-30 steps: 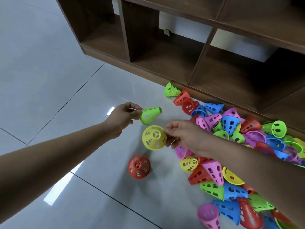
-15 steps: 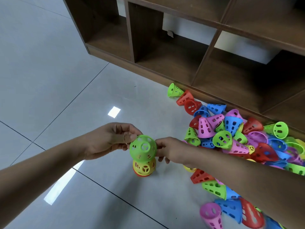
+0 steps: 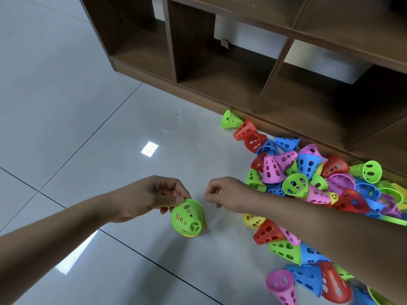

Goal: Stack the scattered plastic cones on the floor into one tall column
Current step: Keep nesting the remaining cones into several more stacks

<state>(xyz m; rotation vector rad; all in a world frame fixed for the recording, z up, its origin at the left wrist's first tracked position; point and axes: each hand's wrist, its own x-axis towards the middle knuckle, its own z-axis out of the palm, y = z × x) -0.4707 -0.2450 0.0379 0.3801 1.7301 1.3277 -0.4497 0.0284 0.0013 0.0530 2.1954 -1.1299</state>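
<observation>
A short stack stands on the floor tiles, topped by a green perforated cone point(image 3: 188, 217); the yellow cone point(image 3: 189, 235) beneath it shows only as a thin rim. My left hand point(image 3: 154, 198) pinches the green cone's upper left side with thumb and fingers. Just right of the stack, my right hand point(image 3: 222, 193) hovers apart from it, fingers curled and holding nothing. A loose pile of cones point(image 3: 308, 183) in green, red, blue, pink and yellow lies to the right, partly hidden by my right forearm.
A dark wooden shelf unit point(image 3: 220, 84) with open compartments runs along the back, and the pile lies against its base. Grey floor tiles point(image 3: 77, 106) stretch left and in front of the stack. More cones point(image 3: 282, 282) lie at the lower right.
The green cone has dropped fully onto the yellow one, hiding the red cone below. My right hand let go of it and drew back to the right.
</observation>
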